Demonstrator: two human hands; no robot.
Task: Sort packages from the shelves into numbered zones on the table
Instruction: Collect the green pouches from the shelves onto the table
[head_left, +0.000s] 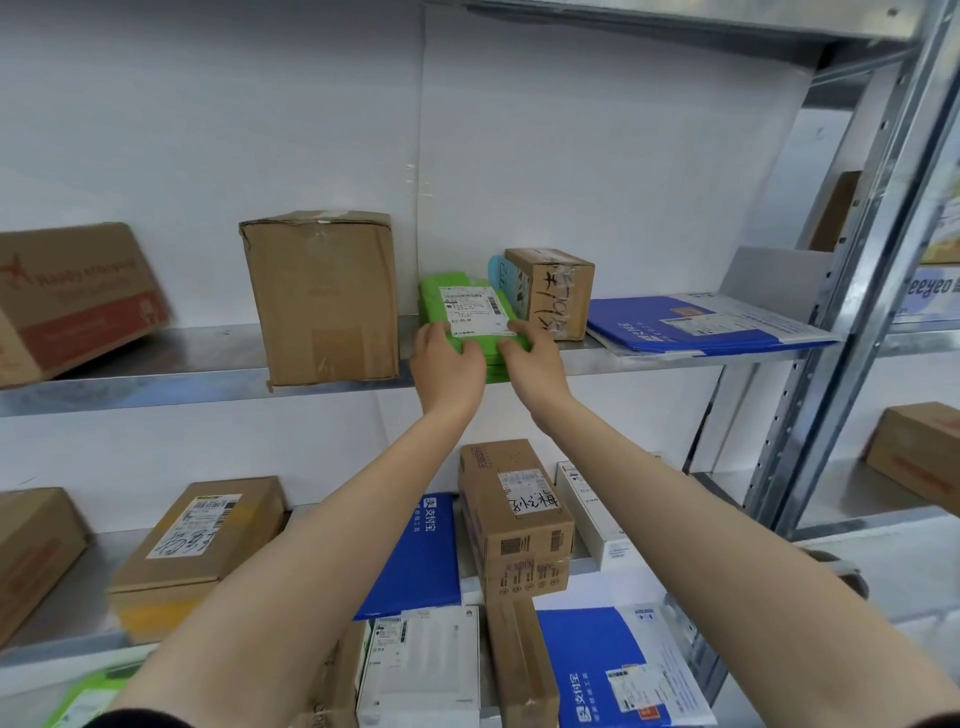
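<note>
1. Packages (514, 514) crowd the lower shelves (96, 566), unsorted; no table shows.
2. Left hand (449, 364) and right hand (530, 358) grip the near end of the green package (470, 309).
3. It lies on the upper shelf (208, 358), just beside a small box (550, 291).

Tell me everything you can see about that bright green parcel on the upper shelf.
The green parcel is a flat, soft-looking plastic mailer lying on the metal shelf, between a tall cardboard box and a small box. A white printed label sits on its top. The left hand and right hand grip its near end.
</note>
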